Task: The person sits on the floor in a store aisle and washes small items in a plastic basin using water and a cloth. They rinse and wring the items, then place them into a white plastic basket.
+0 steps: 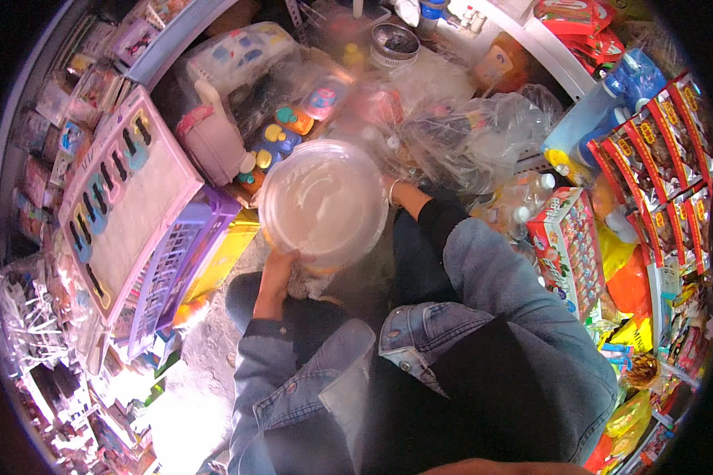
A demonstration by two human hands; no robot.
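Observation:
A round translucent plastic tub or container (322, 205) is held between my two hands, in front of my knees. My left hand (280, 267) grips its near left edge from below, with the fingers partly hidden behind it. At its right side is my right hand (391, 189), mostly hidden by the container and its rim. Several small bottles with coloured caps (279, 139) lie just beyond the container's left side. Clear plastic bags (481, 133) lie beyond it to the right.
Purple plastic baskets (199, 237) with a pink-framed board (131, 208) stand at the left. At the right are bottles with white caps (526, 193), a red patterned box (567, 252) and hanging snack packets (659, 172). Metal shelving (546, 41) curves around the far side, near a metal-rimmed bowl (395, 44).

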